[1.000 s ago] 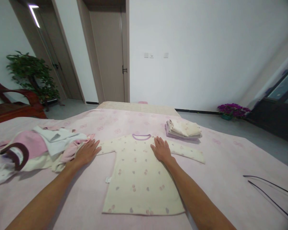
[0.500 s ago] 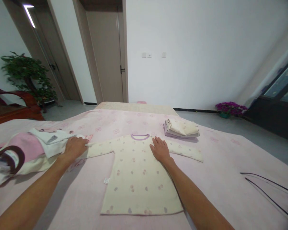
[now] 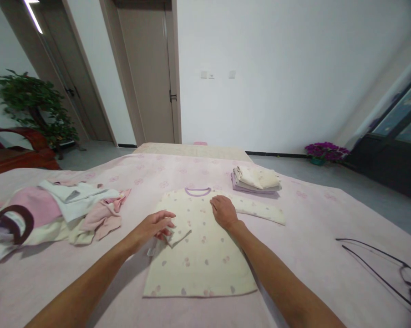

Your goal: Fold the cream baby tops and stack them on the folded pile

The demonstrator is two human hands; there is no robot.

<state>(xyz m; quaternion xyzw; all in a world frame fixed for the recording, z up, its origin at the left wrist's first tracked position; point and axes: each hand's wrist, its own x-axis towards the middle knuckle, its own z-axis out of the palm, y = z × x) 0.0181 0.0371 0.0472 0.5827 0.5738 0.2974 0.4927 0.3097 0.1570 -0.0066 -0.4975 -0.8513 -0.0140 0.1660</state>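
A cream long-sleeved child's shirt (image 3: 205, 259) with a heart and cherry-like print and a lilac neckband lies spread in front of me. Its left sleeve is folded inward, the cuff resting on the body. At that sleeve is my left hand (image 3: 159, 225), its fingers apart and slightly bent. My right hand (image 3: 225, 212) presses on the shirt near the other shoulder, fingers drawn together and curled down onto the cloth; their tips are partly hidden. The right sleeve stays stretched out to the side. A white label pokes out at the left seam.
A folded stack of clothes (image 3: 256, 179) sits beyond the right sleeve. A loose clothes pile (image 3: 38, 202) covers the left side of the pink bedspread (image 3: 304, 273). Black-framed glasses (image 3: 376, 262) lie at the right.
My left hand has moved right from the clothes pile's edge, bringing the left sleeve over the shirt's body. My right hand's spread fingers have drawn together at the same shoulder.
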